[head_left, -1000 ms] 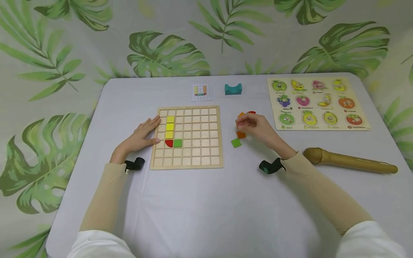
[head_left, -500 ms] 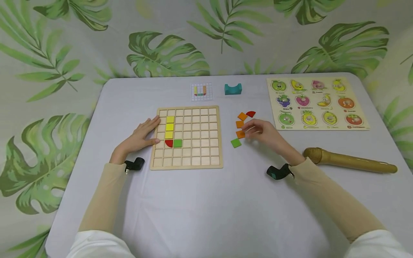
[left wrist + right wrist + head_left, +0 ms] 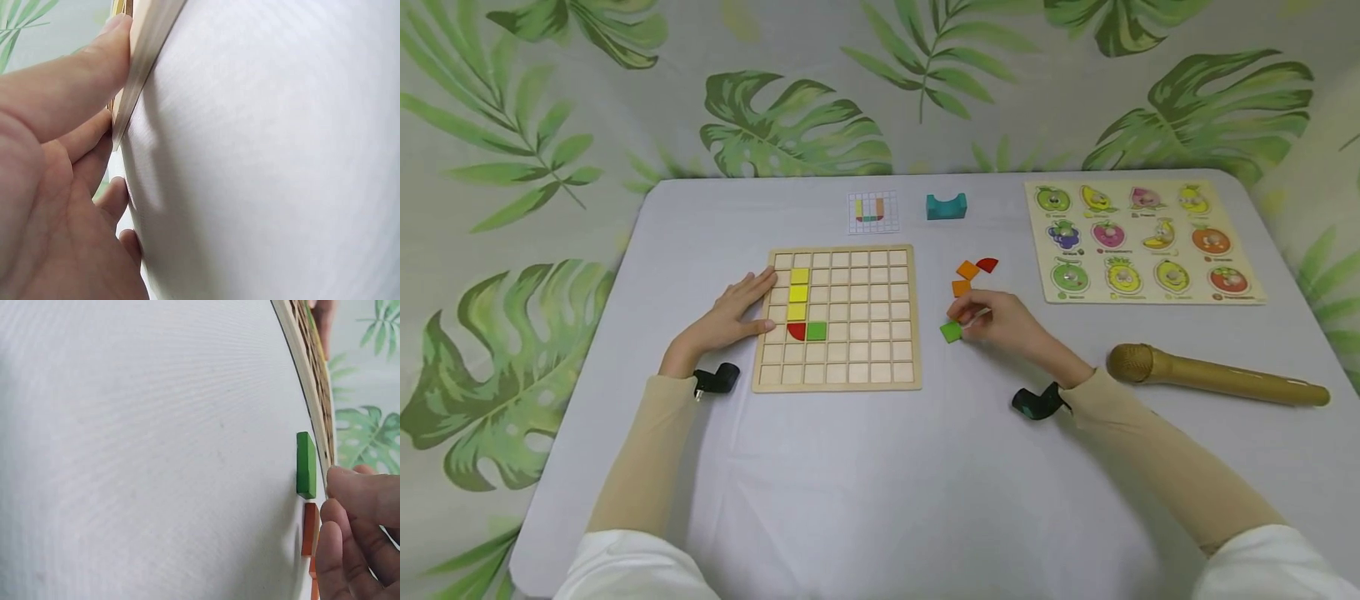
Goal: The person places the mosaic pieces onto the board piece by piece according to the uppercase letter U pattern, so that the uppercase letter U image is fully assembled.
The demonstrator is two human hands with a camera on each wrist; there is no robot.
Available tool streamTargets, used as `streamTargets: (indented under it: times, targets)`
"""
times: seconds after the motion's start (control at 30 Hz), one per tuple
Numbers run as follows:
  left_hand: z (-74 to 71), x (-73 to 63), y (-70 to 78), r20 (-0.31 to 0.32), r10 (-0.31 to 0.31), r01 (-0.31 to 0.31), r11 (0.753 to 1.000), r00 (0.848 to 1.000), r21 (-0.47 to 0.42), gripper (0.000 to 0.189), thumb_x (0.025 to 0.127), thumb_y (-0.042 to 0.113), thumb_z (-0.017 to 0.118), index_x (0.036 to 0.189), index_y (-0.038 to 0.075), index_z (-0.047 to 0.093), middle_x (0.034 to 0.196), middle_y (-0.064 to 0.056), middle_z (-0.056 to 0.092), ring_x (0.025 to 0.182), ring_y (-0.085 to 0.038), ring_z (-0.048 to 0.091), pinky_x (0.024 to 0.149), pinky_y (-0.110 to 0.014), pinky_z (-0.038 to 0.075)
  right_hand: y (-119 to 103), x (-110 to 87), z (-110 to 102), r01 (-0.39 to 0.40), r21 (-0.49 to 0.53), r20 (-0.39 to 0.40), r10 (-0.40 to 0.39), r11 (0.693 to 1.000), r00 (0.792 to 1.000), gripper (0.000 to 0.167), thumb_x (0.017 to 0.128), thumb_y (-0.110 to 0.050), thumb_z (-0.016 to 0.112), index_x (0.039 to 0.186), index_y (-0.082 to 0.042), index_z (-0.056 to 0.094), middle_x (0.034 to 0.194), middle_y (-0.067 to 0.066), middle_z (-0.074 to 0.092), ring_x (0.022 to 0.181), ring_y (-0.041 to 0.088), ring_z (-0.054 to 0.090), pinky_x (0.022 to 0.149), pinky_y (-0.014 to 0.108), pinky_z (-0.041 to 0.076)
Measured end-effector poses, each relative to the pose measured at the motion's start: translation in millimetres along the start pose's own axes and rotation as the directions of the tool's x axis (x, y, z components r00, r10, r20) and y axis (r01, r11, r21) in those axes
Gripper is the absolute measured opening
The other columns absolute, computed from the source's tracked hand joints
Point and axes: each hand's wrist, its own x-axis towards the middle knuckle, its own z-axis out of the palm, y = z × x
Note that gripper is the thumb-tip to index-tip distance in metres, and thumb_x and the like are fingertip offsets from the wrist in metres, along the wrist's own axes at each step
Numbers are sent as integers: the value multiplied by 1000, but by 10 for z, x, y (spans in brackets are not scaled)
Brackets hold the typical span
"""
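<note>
My left hand (image 3: 726, 321) rests at the left edge of a wooden grid board (image 3: 857, 386), its thumb and fingertips on the rim. In the left wrist view the thumb (image 3: 103, 59) lies against the board's edge. Three yellow tiles (image 3: 798, 293), a red quarter-round tile (image 3: 797, 332) and a green tile (image 3: 816, 332) sit in the grid. Right of the board, my right hand (image 3: 1000, 321) hovers with bent fingers beside a loose green tile (image 3: 951, 332). Under it, an orange tile (image 3: 310, 528) is hidden from the head view. No tile shows between its fingertips.
More orange tiles (image 3: 967, 270) and a red quarter-round (image 3: 987, 265) lie beyond my right hand. Behind the board are a pattern card (image 3: 872, 212) and a teal block (image 3: 946, 207). A fruit puzzle (image 3: 1142, 237) and a brown microphone (image 3: 1217, 375) lie to the right.
My right hand drew back from the upper orange tiles, then came left over the lowest orange tile, close to the loose green one. My left hand keeps its place on the board.
</note>
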Motion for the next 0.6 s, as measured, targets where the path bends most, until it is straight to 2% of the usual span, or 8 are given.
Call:
streamTargets:
  times: [0.27, 0.6]
  targets:
    - [-2, 13, 11, 4, -9, 9, 1000, 1000, -6, 80, 94, 26, 62, 154, 6, 12, 160, -9, 3, 144, -31, -6, 112, -50, -7, 0, 28, 80, 7, -91, -9, -8, 996, 1000, 24, 78, 14, 68, 99, 2, 67, 93, 12, 64, 86, 26, 56, 79, 37, 49]
    - [2, 3, -5, -3, -5, 5, 1000, 1000, -1, 80, 94, 24, 62, 153, 4, 13, 160, -10, 4, 144, -33, -6, 112, -51, -6, -19, 56, 110, 18, -154, -3, -18, 988, 1000, 23, 76, 15, 70, 94, 1, 67, 88, 10, 62, 82, 25, 53, 74, 35, 48]
